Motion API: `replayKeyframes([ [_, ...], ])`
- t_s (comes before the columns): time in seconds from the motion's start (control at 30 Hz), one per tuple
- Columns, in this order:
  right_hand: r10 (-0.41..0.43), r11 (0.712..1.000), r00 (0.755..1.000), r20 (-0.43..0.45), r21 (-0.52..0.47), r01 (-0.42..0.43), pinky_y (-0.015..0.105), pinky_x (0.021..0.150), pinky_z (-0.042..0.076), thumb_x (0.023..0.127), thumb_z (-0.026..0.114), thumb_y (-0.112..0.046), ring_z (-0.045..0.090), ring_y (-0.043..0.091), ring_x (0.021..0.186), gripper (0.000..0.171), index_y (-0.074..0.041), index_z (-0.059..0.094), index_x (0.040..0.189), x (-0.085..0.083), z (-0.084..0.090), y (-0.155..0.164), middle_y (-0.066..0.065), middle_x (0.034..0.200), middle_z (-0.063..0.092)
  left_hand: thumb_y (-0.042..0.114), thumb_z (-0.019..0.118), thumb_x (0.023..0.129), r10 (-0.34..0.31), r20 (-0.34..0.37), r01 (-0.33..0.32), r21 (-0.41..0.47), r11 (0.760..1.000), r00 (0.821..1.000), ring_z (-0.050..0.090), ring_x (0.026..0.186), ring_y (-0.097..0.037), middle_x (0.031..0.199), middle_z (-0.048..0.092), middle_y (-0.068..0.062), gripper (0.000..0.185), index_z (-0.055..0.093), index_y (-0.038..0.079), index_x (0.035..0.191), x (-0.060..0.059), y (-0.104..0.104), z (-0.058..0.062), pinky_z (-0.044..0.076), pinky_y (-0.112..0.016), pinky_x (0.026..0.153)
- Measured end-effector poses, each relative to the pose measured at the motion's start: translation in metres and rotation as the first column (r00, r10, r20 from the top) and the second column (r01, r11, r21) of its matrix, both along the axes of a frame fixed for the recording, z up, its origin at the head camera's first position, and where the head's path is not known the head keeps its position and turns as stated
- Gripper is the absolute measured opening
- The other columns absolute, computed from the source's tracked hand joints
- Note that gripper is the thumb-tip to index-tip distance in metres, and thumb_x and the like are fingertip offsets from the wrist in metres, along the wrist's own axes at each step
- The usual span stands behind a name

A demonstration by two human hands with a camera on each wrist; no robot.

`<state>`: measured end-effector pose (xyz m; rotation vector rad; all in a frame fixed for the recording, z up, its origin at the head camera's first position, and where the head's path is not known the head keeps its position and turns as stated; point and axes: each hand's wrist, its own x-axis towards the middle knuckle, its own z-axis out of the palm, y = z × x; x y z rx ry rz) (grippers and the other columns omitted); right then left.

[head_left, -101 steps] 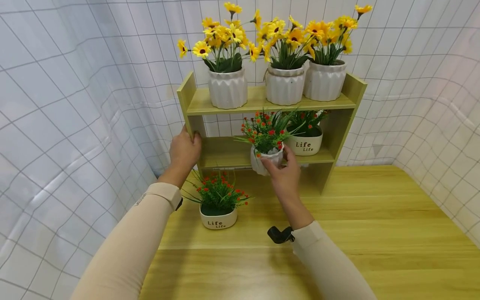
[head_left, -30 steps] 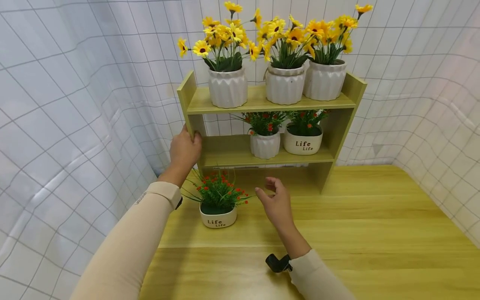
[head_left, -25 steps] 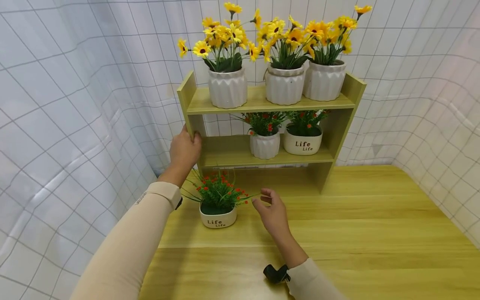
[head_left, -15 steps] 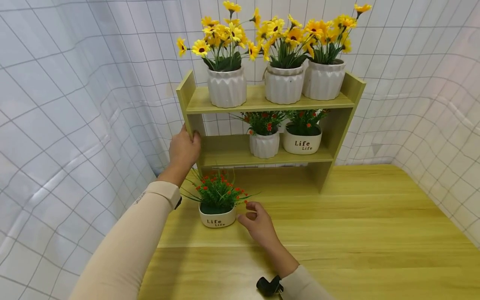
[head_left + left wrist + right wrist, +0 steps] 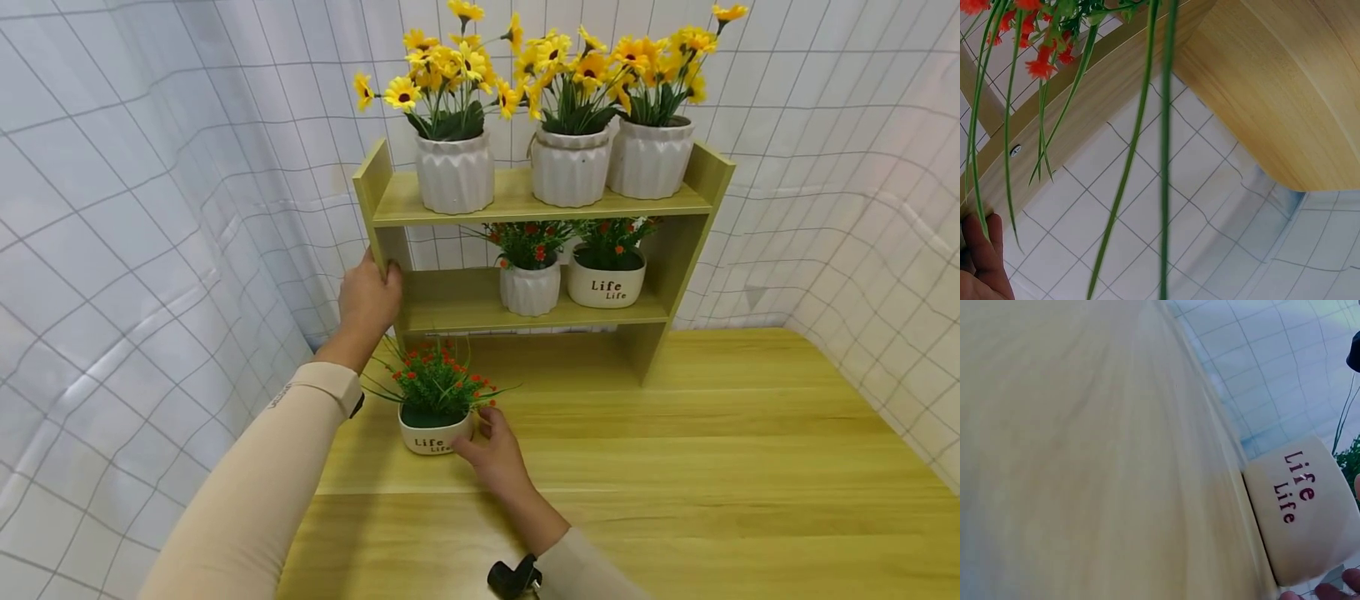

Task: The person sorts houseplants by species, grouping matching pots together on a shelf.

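Observation:
My left hand (image 5: pixel 367 298) grips the left side panel of a wooden shelf (image 5: pixel 540 321). In the left wrist view, its fingertips (image 5: pixel 986 247) lie against the panel's edge. My right hand (image 5: pixel 497 457) holds the right end of a cream pot lettered "Life" (image 5: pixel 422 437), thumb in front and fingers at the far side. This pot, with red flowers and grass (image 5: pixel 438 383), stands upright on the table before the shelf. In the right wrist view the pot (image 5: pixel 1304 519) rests on the table, fingertips beside it.
The top shelf bears three white pots of yellow flowers (image 5: pixel 455 175). The middle shelf carries a white fluted pot (image 5: pixel 530 289) and another "Life" pot (image 5: pixel 603 287), both red-flowered. A wooden table (image 5: pixel 712 467) lies below; grid-patterned sheets (image 5: pixel 150 208) surround it.
Earlier, my right hand held the white fluted pot, which now stands on the middle shelf. The hand has since come down and left to the "Life" pot. My left hand has stayed put.

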<state>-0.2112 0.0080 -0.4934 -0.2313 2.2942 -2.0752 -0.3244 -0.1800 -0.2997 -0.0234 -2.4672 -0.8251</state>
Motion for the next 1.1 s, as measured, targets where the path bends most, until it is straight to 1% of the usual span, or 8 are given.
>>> replayKeyframes([
  [0.1, 0.009, 1.000, 1.000, -0.021, -0.027, -0.010, 0.053, 0.104, 0.040, 0.086, 0.076, -0.018, 0.038, 0.043, 0.137, 0.080, 0.006, 0.032, 0.148, -0.004, -0.004, -0.006, 0.028, 0.149, 0.037, 0.027, 0.043, 0.104, -0.002, 0.005, 0.002, 0.002, 1.000, 1.000, 0.068, 0.086, -0.047, 0.103, 0.069, -0.029, 0.041, 0.054, 0.002, 0.133, 0.000, 0.000, 0.000, 0.053, -0.056, 0.064],
  [0.2, 0.007, 0.999, 0.998, -0.057, -0.040, -0.009, 0.051, 0.104, 0.040, 0.084, 0.078, -0.016, 0.043, 0.041, 0.134, 0.083, 0.009, 0.030, 0.147, -0.007, -0.006, -0.012, 0.030, 0.144, 0.042, 0.028, 0.043, 0.104, -0.004, 0.015, 0.004, 0.003, 1.000, 1.000, 0.068, 0.086, -0.047, 0.105, 0.068, -0.029, 0.042, 0.053, 0.002, 0.135, 0.000, -0.001, -0.001, 0.053, -0.055, 0.063],
  [0.33, -0.013, 1.000, 0.998, -0.068, -0.011, 0.012, 0.050, 0.102, 0.042, 0.081, 0.081, -0.017, 0.050, 0.036, 0.127, 0.084, 0.009, 0.033, 0.145, -0.011, -0.006, -0.019, 0.026, 0.137, 0.050, 0.028, 0.043, 0.104, -0.002, 0.023, 0.002, -0.001, 1.000, 1.000, 0.069, 0.085, -0.046, 0.106, 0.068, -0.029, 0.042, 0.053, 0.002, 0.136, 0.001, -0.001, -0.001, 0.053, -0.055, 0.062],
  [0.6, -0.050, 0.997, 0.996, -0.072, 0.061, 0.054, 0.049, 0.100, 0.044, 0.081, 0.083, -0.021, 0.053, 0.034, 0.123, 0.078, 0.005, 0.040, 0.140, -0.020, -0.007, -0.025, 0.021, 0.133, 0.053, 0.028, 0.042, 0.104, -0.002, 0.025, 0.002, -0.008, 1.000, 1.000, 0.069, 0.080, -0.045, 0.102, 0.069, -0.029, 0.043, 0.052, 0.001, 0.136, 0.002, -0.001, -0.002, 0.052, -0.053, 0.058],
  [0.7, -0.070, 0.993, 0.995, -0.073, 0.088, 0.076, 0.049, 0.099, 0.045, 0.080, 0.084, -0.025, 0.054, 0.034, 0.123, 0.080, 0.005, 0.041, 0.140, -0.021, -0.007, -0.024, 0.021, 0.133, 0.055, 0.028, 0.042, 0.104, -0.004, 0.025, 0.004, -0.006, 1.000, 1.000, 0.069, 0.076, -0.044, 0.101, 0.069, -0.029, 0.044, 0.052, 0.002, 0.137, 0.001, -0.001, -0.002, 0.052, -0.051, 0.055],
  [0.8, -0.079, 0.993, 0.996, -0.050, 0.088, 0.083, 0.048, 0.099, 0.046, 0.080, 0.085, -0.028, 0.054, 0.033, 0.124, 0.082, 0.003, 0.041, 0.142, -0.019, -0.006, -0.021, 0.021, 0.134, 0.055, 0.028, 0.042, 0.104, -0.007, 0.027, 0.007, 0.000, 1.000, 1.000, 0.069, 0.075, -0.044, 0.099, 0.069, -0.029, 0.042, 0.052, 0.001, 0.136, 0.000, -0.001, -0.003, 0.052, -0.051, 0.055],
  [0.93, -0.077, 0.996, 0.997, -0.004, 0.032, 0.078, 0.047, 0.099, 0.046, 0.079, 0.086, -0.030, 0.054, 0.032, 0.125, 0.085, 0.000, 0.041, 0.144, -0.012, -0.001, -0.014, 0.020, 0.136, 0.055, 0.027, 0.044, 0.103, -0.005, 0.015, 0.005, -0.004, 1.000, 1.000, 0.068, 0.079, -0.047, 0.099, 0.069, -0.030, 0.039, 0.054, 0.001, 0.131, 0.001, -0.001, -0.002, 0.052, -0.054, 0.059],
  [1.1, -0.062, 0.997, 0.997, 0.035, -0.045, 0.064, 0.044, 0.097, 0.048, 0.081, 0.084, -0.033, 0.053, 0.033, 0.126, 0.084, -0.004, 0.039, 0.146, -0.006, 0.009, -0.002, 0.019, 0.139, 0.051, 0.027, 0.043, 0.102, -0.006, 0.001, 0.006, -0.014, 1.000, 1.000, 0.067, 0.081, -0.049, 0.098, 0.068, -0.031, 0.040, 0.054, 0.001, 0.131, 0.000, -0.002, -0.001, 0.051, -0.056, 0.060],
])
